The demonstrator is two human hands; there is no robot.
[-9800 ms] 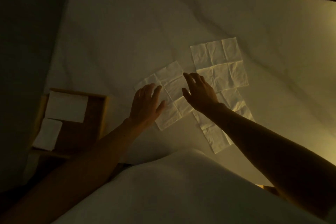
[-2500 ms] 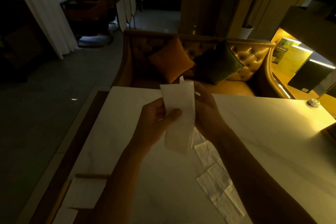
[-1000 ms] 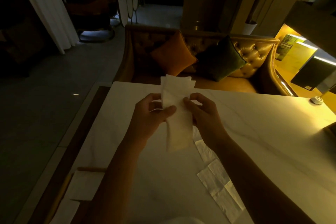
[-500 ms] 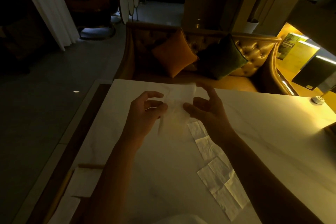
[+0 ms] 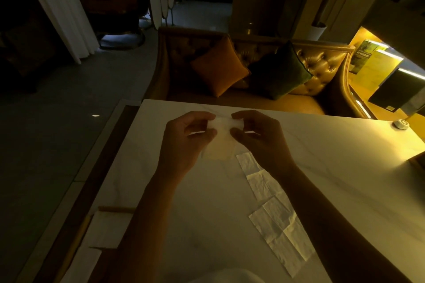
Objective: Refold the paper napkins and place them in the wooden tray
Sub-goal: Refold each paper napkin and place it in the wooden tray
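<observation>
Both hands are up over the pale marble-patterned tabletop (image 5: pixel 333 156), and between them sits the small folded white paper napkin (image 5: pixel 221 142). The left hand (image 5: pixel 184 142) pinches its left edge between thumb and forefinger, the right hand (image 5: pixel 259 140) pinches the right edge the same way, so the napkin spans the gap between the fingertips, its lower part hanging toward the tabletop. Just below the right wrist, an unfolded creased white napkin (image 5: pixel 276 218) lies flat, running toward the near edge. Down at the near left, partly hidden by the left forearm, the wooden tray (image 5: pixel 78 241) holds folded white napkins (image 5: pixel 108 230).
</observation>
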